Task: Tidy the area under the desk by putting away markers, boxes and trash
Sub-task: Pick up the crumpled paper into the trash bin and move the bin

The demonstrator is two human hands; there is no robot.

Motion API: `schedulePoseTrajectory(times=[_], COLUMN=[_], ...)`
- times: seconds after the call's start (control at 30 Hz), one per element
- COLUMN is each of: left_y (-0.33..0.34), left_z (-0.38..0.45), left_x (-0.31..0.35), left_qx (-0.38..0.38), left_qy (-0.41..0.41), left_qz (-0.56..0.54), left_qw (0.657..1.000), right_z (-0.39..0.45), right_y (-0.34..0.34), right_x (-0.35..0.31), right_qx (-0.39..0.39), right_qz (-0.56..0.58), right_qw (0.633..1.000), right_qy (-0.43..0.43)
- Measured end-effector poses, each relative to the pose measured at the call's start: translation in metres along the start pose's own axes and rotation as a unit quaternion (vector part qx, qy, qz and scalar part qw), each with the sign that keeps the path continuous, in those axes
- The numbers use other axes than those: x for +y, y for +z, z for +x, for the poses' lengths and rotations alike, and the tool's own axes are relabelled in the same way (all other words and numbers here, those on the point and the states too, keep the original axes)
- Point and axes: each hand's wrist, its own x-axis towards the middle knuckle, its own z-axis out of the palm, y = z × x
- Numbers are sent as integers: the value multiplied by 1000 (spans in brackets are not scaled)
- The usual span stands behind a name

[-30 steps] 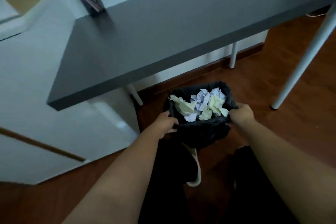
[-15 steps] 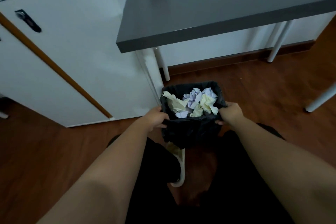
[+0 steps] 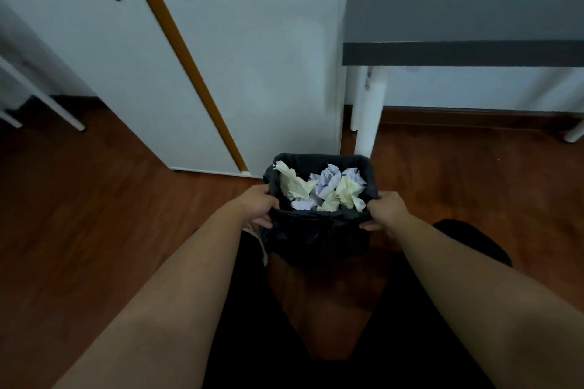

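While both hands hold it, the bin [image 3: 319, 234] sits between them.
Left hand [image 3: 257, 204] and right hand [image 3: 387, 211] grip its sides; crumpled paper [image 3: 322, 188] fills it.

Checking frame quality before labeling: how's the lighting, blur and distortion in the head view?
Head view: dim, bluish light; the black-lined trash bin loses detail in shadow, though the crumpled paper reads clearly. Wide-angle distortion slants the cabinet doors and stretches both forearms. Mild softness overall; the left hand and right hand gripping the bin stay legible. No glare.
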Motion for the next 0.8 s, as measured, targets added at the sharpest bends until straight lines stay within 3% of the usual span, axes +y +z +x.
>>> schedulePoseTrajectory(times=[0.2, 0.4, 0.53, 0.67, 0.8], left_y=[-39, -39, -23, -3, 9], left_z=[22, 83, 124, 139, 159], left_x=[-34, -36, -41, -29, -19], left_qx=[36, 113, 107, 75, 90], left_qy=[-49, 13, 33, 43, 52], left_qz=[-7, 2, 18, 49, 49], left_qw=[998, 994, 994, 995, 993], right_z=[34, 83, 107, 132, 148], right_y=[63, 87, 93, 99, 106], right_x=[-10, -9, 1, 17, 21], right_qx=[-3, 66, 104, 134, 204], right_qz=[13, 69, 112, 111, 89], right_qw=[1000, 995, 986, 982, 973], right_qy=[13, 43, 62, 70, 59])
